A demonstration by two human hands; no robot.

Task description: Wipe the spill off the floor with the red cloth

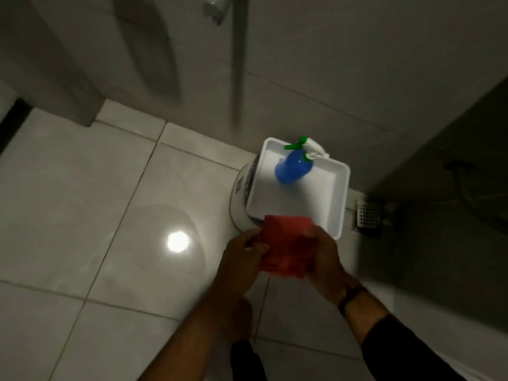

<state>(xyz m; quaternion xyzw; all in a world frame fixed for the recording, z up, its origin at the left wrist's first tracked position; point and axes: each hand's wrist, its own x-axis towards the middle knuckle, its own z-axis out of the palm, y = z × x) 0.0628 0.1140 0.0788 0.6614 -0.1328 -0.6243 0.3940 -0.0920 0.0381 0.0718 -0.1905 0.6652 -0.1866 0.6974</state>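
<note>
A folded red cloth [286, 244] is held in the air between both hands, just in front of a white tray. My left hand [242, 257] grips its left edge and my right hand [324, 254] grips its right edge. On the pale floor tiles to the left lies a wide, shiny wet patch, the spill [165, 237], with a bright lamp reflection in it. The cloth is above the floor and apart from the spill.
The white tray [339, 204] rests on a round white bucket [237, 196] by the wall and holds a blue spray bottle [294, 167] with a green and white trigger. A floor drain grate [368, 214] sits to the right beside a dark partition [439, 188]. A tiled wall stands behind.
</note>
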